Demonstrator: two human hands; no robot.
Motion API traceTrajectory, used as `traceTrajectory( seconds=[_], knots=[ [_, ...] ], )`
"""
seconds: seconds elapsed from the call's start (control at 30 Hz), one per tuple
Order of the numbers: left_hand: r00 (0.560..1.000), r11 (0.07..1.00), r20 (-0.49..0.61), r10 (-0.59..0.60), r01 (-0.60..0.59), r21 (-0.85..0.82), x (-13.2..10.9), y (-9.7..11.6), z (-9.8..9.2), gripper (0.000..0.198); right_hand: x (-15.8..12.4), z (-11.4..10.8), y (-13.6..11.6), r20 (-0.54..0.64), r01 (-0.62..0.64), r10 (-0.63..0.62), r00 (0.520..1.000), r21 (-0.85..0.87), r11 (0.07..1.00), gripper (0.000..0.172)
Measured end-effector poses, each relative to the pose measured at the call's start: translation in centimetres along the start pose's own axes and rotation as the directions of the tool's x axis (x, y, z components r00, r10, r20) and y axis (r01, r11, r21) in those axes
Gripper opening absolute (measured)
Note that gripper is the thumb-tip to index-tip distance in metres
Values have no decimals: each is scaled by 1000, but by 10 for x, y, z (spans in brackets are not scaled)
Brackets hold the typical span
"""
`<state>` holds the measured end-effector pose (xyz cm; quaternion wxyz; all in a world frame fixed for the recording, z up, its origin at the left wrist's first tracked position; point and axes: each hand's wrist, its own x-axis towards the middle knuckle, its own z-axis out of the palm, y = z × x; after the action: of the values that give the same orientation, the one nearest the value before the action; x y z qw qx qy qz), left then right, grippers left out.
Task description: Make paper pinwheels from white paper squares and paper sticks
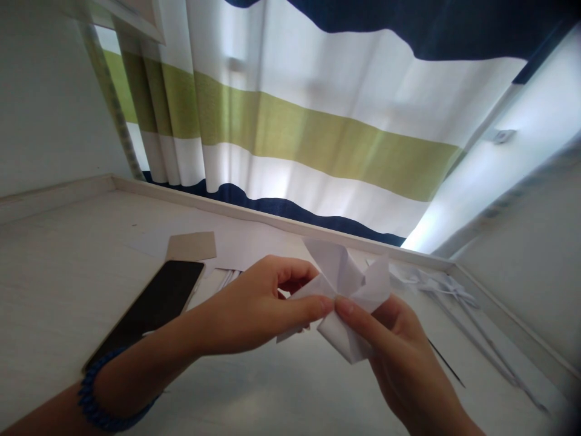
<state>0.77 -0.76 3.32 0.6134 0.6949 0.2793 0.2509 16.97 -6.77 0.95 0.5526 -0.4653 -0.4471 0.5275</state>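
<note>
Between both hands, above the table, is a white paper pinwheel (pixel 338 269) with several folded blades. My left hand (pixel 258 303) pinches it from the left, the thumb pressed near its centre. From the right, my right hand (pixel 394 345) grips it too, its thumb tip meeting the left thumb at the middle. The other fingers are partly hidden behind the paper. A blue coiled band (pixel 97 393) circles my left wrist.
A dark phone (pixel 149 303) lies to the left, with a beige card (pixel 193 246) and white paper sheets (pixel 240 239) behind it. On the right are paper pinwheels on sticks (pixel 476 339) and a thin black rod (pixel 447 363). A raised table edge (pixel 272 219) runs below the striped curtain (pixel 318 133).
</note>
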Motion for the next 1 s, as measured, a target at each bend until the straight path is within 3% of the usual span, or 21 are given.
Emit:
traceTrajectory(
  seconds=[0.2,0.47,0.63,0.77,1.0],
  knots=[
    [993,986,-76,92,-80,144,-2,1,1,9,0,6,-1,-38,-45,45,998,2,999,16],
    [992,979,-97,86,-66,193,-2,3,-1,10,-1,6,-13,-31,-70,69,997,-49,996,14],
    [994,982,-83,66,-50,183,0,-1,-1,8,3,-1,-2,-35,-9,5,999,-123,992,12],
    [996,996,-72,54,-48,76,2,-4,0,12,2,0,2,-94,80,-97,991,-176,981,11],
    [982,996,-166,91,-87,27,3,-3,4,13,1,6,3,-177,103,-146,973,-232,967,15]
  ],
)
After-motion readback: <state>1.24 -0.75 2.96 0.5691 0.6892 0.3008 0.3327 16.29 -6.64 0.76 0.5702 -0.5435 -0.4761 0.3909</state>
